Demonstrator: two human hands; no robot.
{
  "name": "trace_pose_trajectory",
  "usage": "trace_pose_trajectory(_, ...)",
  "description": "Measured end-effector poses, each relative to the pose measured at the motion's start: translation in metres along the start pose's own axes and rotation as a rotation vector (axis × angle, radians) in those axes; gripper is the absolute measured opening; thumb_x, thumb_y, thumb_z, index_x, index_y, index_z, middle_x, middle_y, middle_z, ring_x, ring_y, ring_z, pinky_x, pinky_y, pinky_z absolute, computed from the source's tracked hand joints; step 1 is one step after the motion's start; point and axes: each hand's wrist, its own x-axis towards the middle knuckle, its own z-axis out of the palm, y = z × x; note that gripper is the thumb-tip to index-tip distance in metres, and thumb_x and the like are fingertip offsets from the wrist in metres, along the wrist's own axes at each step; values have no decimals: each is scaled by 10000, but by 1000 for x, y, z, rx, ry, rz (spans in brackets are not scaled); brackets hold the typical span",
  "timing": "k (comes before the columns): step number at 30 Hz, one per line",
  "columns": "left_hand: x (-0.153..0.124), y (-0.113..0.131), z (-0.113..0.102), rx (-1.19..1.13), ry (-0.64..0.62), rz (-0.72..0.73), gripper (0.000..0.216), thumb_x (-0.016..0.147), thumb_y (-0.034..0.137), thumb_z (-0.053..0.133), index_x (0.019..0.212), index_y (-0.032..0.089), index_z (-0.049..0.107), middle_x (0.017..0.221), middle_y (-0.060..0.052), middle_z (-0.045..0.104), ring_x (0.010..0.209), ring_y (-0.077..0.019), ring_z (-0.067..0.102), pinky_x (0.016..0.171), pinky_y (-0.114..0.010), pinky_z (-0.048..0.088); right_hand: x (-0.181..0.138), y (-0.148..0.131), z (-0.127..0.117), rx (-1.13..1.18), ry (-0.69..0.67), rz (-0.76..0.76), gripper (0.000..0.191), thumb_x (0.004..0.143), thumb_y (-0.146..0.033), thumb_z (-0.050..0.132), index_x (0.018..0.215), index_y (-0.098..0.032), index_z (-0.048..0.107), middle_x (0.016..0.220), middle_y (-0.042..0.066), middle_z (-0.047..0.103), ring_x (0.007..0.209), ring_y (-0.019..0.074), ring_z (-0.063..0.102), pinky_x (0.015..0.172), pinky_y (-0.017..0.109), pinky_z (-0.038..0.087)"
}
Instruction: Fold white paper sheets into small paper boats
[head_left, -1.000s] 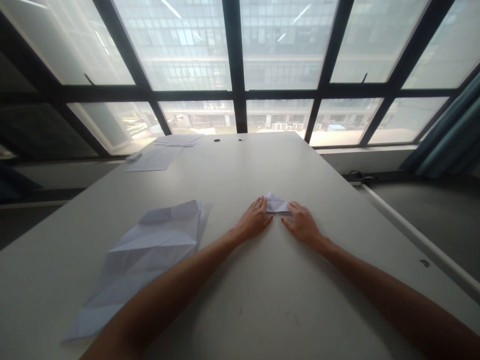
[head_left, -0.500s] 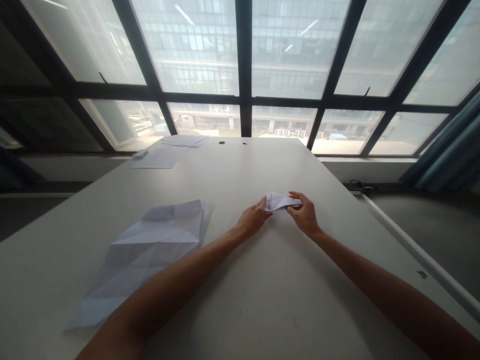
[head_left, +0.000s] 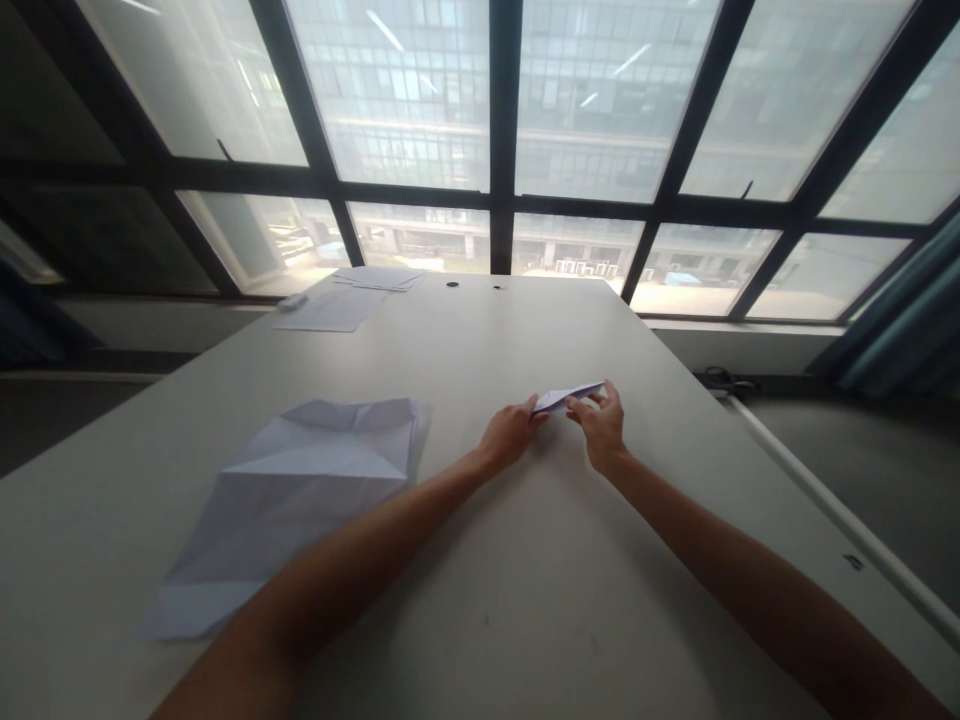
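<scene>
A small folded white paper piece [head_left: 568, 396] is held just above the grey table [head_left: 525, 580], between both hands. My left hand [head_left: 508, 436] pinches its near left corner, fingers closed on it. My right hand [head_left: 598, 424] grips its right side, with thumb and fingers pressed on the paper, which is tilted nearly edge-on to the camera.
A large creased white sheet [head_left: 300, 490] lies flat on the table to the left. More loose sheets [head_left: 345, 300] and a small white object [head_left: 291, 300] rest at the far left end. Two round holes [head_left: 452, 284] mark the far edge, beneath big windows. A cable runs along the floor at right.
The small folded paper, pressed flat on the table a second ago, has been lifted and closed into a thin shape; both hands changed from flat to pinching it.
</scene>
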Motion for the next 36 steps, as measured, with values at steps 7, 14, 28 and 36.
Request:
trace_pose_trajectory(7,4,-9,-1,-29,35,79,328,984,424,486,1206,245,649,1078,-94,741,956,-254,695,795,-268,456,-10,0,13,-70,-221,211,288,682,-257,743,942,-151,679,915,64,717,645,124,641,528,221,543)
trace_pose_trajectory(14,5,-11,-2,-58,36,71,317,1004,365,439,1164,269,694,1072,-61,750,969,-223,696,817,-249,461,-9,-5,16,-185,-259,185,254,810,-326,682,993,-157,637,900,88,713,622,159,673,490,250,560)
trace_pose_trajectory(28,12,-11,-3,-437,325,-176,452,895,208,529,1339,152,595,1214,-123,692,1047,-236,664,966,-349,488,-4,0,3,-396,-361,-220,233,842,-309,562,974,-186,710,797,21,692,554,147,640,500,262,570)
trace_pose_trajectory(36,13,-16,0,-1295,83,-356,500,762,146,557,1256,164,629,1024,-81,698,826,-156,651,779,-349,578,4,-1,-11,-114,-289,-137,303,735,-239,554,938,-171,768,1208,80,676,809,181,674,586,307,599)
